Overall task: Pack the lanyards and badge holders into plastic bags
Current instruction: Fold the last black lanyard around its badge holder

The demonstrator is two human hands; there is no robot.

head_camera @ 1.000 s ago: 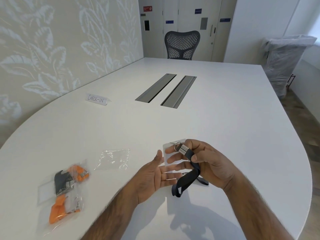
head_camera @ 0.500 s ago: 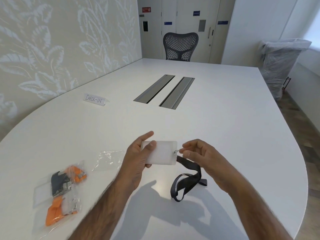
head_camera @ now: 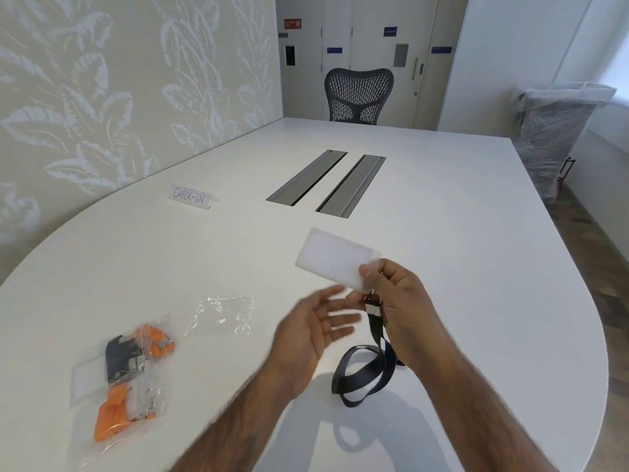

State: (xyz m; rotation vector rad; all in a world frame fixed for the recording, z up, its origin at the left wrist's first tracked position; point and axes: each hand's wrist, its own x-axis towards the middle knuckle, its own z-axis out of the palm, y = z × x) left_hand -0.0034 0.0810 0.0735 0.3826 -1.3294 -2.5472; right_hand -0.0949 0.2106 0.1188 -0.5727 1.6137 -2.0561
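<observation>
**White table, badge holder held above it**

White tabletop (head_camera: 476, 267) fills most of the view, and a leaf-patterned wall (head_camera: 102, 97) is seen along its left side. At the near left edge, filled plastic bags (head_camera: 149, 400) are laid flat on the table; orange lanyards (head_camera: 109, 420) and a black one (head_camera: 119, 356) are seen through the film. Just to their right, an empty clear plastic bag (head_camera: 221, 316) is spread on the surface, crumpled and apart from the filled ones. Farther back, a folded card lettered "CHECK-IN" (head_camera: 189, 197) is stood on the table.

Right of the empty bag, the left hand (head_camera: 313, 332) is held above the table with the palm turned up and the fingers straight and spread; nothing is gripped in it. Its fingertips are blurred, and contact with the metal clip (head_camera: 372, 298) beside them cannot be judged. Above the hand, a frosted badge holder (head_camera: 335, 258) is raised clear of the table and tilted. Its lower right corner is pinched between the thumb and fingers of the right hand (head_camera: 405, 311). A black lanyard (head_camera: 375, 327) is hung from the clip under that hand, and its loop is let down to the tabletop.

At mid-table, two grey cable slots (head_camera: 306, 177) are set side by side. Beyond the far edge, a dark mesh chair (head_camera: 357, 93) is placed before pale doors (head_camera: 371, 46). At the far right, a bin wrapped in clear plastic (head_camera: 554, 131) is stood on the floor.
</observation>
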